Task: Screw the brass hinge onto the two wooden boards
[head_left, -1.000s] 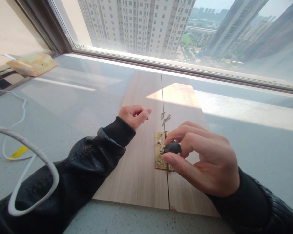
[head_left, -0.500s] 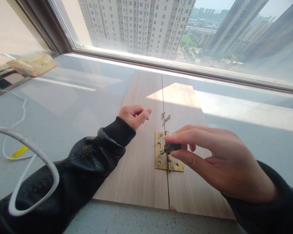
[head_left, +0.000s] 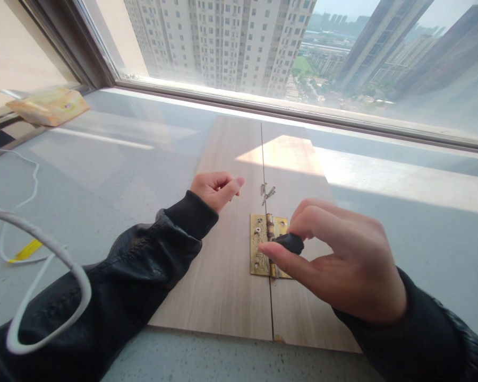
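Observation:
My right hand [head_left: 334, 254] pinches a stubby black-handled screwdriver [head_left: 290, 243] between thumb and fingers, over a brass hinge [head_left: 256, 251]. The driver's tip is hidden behind my thumb. The open hinge lies across the seam of two pale wooden boards [head_left: 219, 286]; cross-head screws show in its left leaf, and my hand partly covers the right leaf. My left hand [head_left: 217, 188] is closed above the left board, thumb against the curled fingers; whatever it may hold is hidden. Several loose screws [head_left: 267, 193] lie by the seam, beyond the hinge.
The boards rest on a speckled pale counter [head_left: 175, 353] below a large window [head_left: 223, 48]. A white cable [head_left: 69, 260] loops in front of my left sleeve. A soft orange-and-cream packet [head_left: 50, 106] lies at the far left.
My right thumb and fingers have shifted around the screwdriver, and the hand has turned and drawn its wrist inward. The left hand keeps its pose. The view has moved slightly.

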Action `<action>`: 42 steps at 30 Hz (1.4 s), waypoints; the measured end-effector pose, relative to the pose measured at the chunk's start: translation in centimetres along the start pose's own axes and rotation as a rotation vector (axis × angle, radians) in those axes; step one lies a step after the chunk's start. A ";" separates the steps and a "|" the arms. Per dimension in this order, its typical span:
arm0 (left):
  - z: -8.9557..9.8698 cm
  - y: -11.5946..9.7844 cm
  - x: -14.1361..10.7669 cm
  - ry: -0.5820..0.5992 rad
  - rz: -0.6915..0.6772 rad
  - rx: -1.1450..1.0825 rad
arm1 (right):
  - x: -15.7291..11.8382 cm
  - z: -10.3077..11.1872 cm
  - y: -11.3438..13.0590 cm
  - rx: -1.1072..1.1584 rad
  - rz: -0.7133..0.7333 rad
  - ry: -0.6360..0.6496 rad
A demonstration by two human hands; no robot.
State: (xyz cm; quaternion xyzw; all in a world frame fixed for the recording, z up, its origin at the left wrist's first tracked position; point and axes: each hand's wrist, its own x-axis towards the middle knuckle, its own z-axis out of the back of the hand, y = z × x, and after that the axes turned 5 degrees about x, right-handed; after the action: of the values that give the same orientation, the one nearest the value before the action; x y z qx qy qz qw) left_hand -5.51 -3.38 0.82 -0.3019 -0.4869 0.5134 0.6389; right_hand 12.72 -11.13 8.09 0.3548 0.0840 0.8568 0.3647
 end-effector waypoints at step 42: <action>1.1 -3.4 -1.7 0.282 -0.394 -0.031 | 0.1 -0.3 -0.4 0.044 -0.056 0.158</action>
State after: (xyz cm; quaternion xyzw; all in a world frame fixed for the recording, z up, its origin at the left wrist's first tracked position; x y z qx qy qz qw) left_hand -5.27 -6.09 3.71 -0.2796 -0.4500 0.3241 0.7838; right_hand 12.75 -10.76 7.77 0.2917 0.1414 0.8694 0.3729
